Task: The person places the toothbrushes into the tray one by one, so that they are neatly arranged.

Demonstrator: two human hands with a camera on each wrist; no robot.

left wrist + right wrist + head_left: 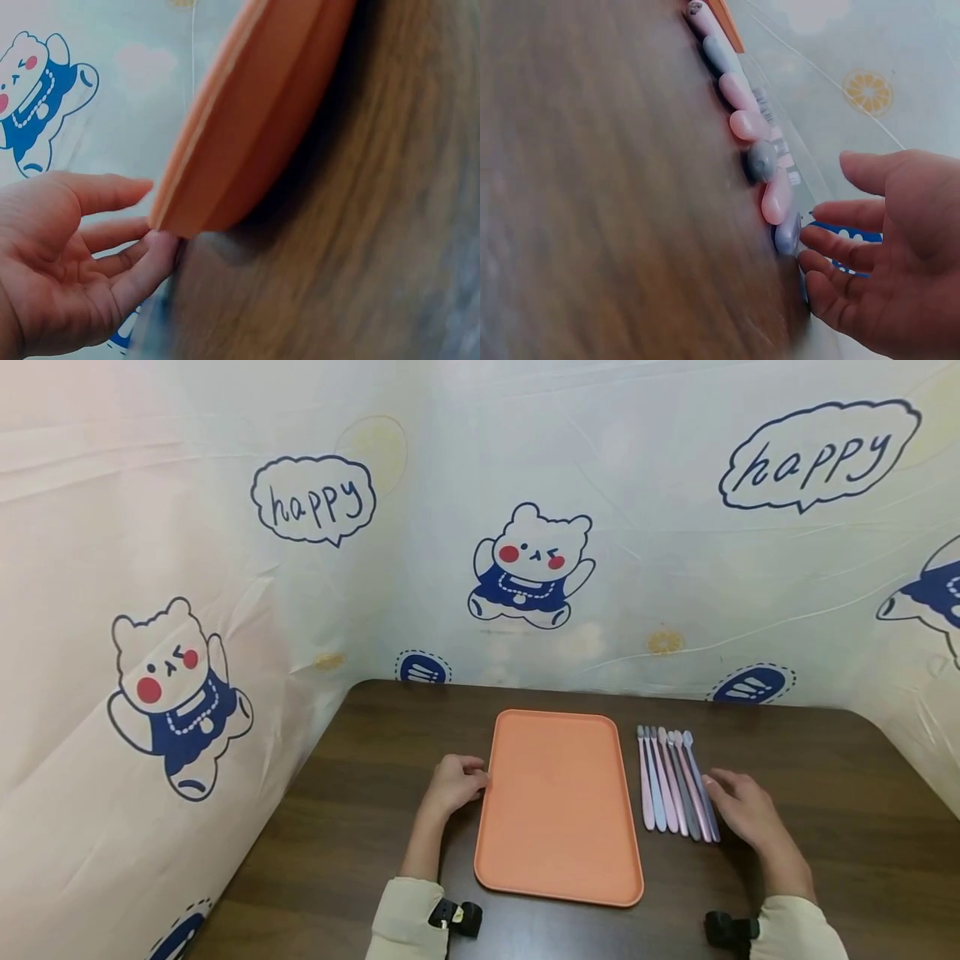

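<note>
An orange rectangular tray (pixel 558 810) lies flat on the brown table in the head view. At its left edge is my left hand (pixel 454 787), its fingertips against the rim. The left wrist view has this hand (pixel 82 262) with fingers loosely bent and the tray's side wall (pixel 247 112) right at the fingertips. A row of several slim toothbrushes (pixel 677 785), pink, blue, grey and purple, lies right of the tray with the heads pointing away. My right hand (pixel 746 806) rests beside the rightmost purple one (pixel 788 234), fingers loosely bent, fingertips close to its handle.
The dark wood table (pixel 337 877) ends at a pale curtain (pixel 420 585) printed with cartoon bears and "happy" bubbles, behind and on both sides. Black camera mounts sit on both wrists, below light sleeves (pixel 408 918).
</note>
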